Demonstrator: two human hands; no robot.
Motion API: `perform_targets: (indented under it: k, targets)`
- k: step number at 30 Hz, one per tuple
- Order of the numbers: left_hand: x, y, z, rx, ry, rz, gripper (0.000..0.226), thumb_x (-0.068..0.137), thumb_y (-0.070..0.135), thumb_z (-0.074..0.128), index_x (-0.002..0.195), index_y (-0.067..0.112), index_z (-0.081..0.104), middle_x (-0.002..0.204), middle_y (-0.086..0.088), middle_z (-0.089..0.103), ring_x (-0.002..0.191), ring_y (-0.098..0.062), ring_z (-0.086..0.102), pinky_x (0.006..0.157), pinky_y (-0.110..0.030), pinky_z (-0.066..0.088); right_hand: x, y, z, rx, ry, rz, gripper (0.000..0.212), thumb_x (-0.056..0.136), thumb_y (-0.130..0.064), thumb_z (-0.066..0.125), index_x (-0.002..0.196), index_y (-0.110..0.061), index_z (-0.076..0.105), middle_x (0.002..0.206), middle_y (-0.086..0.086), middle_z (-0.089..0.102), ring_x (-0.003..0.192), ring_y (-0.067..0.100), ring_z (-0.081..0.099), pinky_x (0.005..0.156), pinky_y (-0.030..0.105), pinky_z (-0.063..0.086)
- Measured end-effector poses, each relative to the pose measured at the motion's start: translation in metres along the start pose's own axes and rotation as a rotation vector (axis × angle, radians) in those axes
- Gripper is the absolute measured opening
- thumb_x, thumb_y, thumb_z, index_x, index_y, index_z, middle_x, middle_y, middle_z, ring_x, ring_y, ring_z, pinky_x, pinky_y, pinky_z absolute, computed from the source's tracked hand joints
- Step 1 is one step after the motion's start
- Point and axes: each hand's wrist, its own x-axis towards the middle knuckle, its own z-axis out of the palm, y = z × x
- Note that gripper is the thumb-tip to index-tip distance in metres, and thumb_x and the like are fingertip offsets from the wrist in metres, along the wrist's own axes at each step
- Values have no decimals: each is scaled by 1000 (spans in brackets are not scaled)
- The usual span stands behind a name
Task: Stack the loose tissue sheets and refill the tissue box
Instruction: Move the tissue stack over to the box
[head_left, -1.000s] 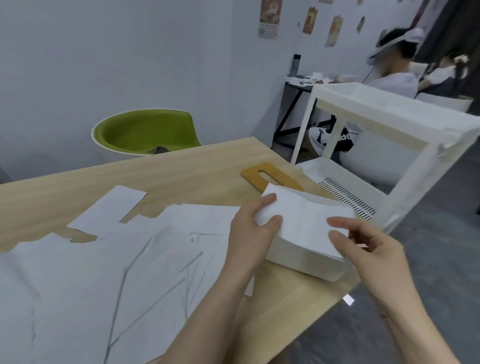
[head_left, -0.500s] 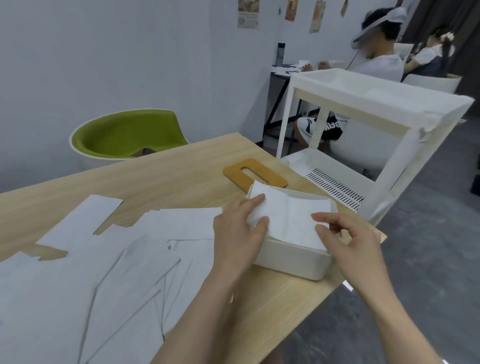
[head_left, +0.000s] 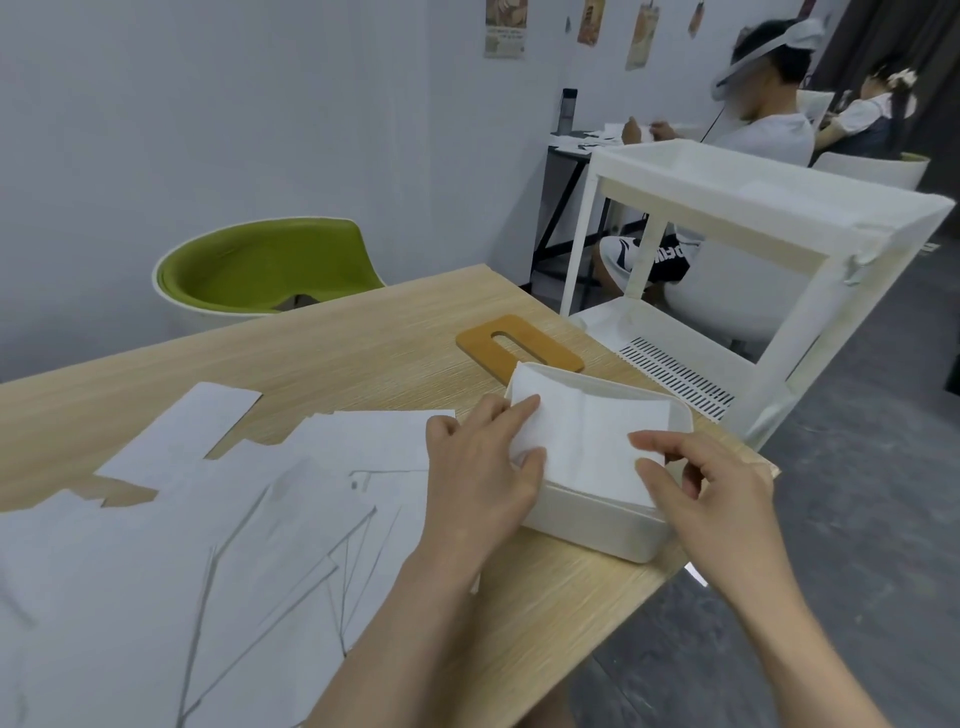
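White tissue stack (head_left: 587, 441) lies under both sets of fingers, filling the open tissue box (head_left: 597, 525) at the table's right corner. On the stack's left edge, the left hand (head_left: 480, 473) lays its forefinger flat on top while the thumb curls against the side, pinching that edge. At the near right corner, the right hand (head_left: 711, 480) has curled fingers touching the sheets; whether they grip is unclear. Just behind the box lies the wooden lid (head_left: 519, 349). Loose sheets (head_left: 234, 519) cover the table (head_left: 363, 332) to the left.
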Motion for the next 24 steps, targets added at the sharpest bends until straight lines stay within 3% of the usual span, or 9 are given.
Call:
perform_targets:
  k: [2, 4, 7, 12, 15, 20, 24]
  targets:
    - [0, -1, -1, 30, 7, 28, 50, 89, 35, 48, 138, 28, 53, 114, 12, 51, 85, 5, 23, 87, -27, 20, 0, 2, 0, -21, -3, -31, 35, 84, -13, 68, 89, -47, 62, 85, -28, 55, 67, 5, 49, 86, 49, 42]
    - [1, -1, -2, 60, 7, 59, 56, 83, 39, 44, 136, 27, 55, 114, 11, 54, 80, 3, 19, 85, -27, 18, 1, 5, 0, -45, -13, -58, 32, 84, -12, 68, 91, -44, 64, 81, -24, 57, 67, 3, 50, 87, 44, 40]
    - [8, -2, -2, 87, -33, 71, 57, 83, 44, 41, 136, 28, 55, 114, 12, 55, 86, 2, 29, 86, -26, 16, 5, 8, 0, -113, -25, -62, 26, 84, -11, 68, 93, -35, 68, 68, -18, 52, 70, 3, 50, 90, 21, 26]
    - [15, -2, -2, 133, -79, 88, 57, 83, 47, 36, 134, 30, 57, 112, 14, 55, 96, -5, 44, 86, -26, 16, 8, 12, 1, -206, -62, -45, 21, 87, -13, 66, 99, -29, 70, 77, -20, 55, 62, 3, 47, 80, 28, 22]
    - [15, -4, 2, 136, -79, 148, 64, 83, 56, 27, 132, 29, 59, 115, 12, 58, 112, -4, 44, 88, -24, 11, 8, 12, 2, -297, -75, -69, 20, 87, -15, 66, 101, -30, 70, 81, -24, 55, 72, -6, 44, 74, 24, 15]
    - [14, -14, 4, 158, -88, 183, 68, 85, 58, 20, 131, 27, 60, 120, 11, 60, 135, -7, 32, 111, -36, 3, 10, 16, -1, -414, -110, -82, 16, 90, -24, 61, 100, -32, 71, 87, -20, 61, 96, 3, 46, 78, 23, 12]
    - [13, -12, 2, 243, -134, 172, 75, 85, 58, 7, 128, 27, 60, 119, 10, 59, 138, -9, 28, 115, -41, -4, 11, 18, -3, -471, -145, -102, 20, 93, -26, 54, 99, -32, 71, 91, -17, 61, 105, 7, 44, 83, 26, 11]
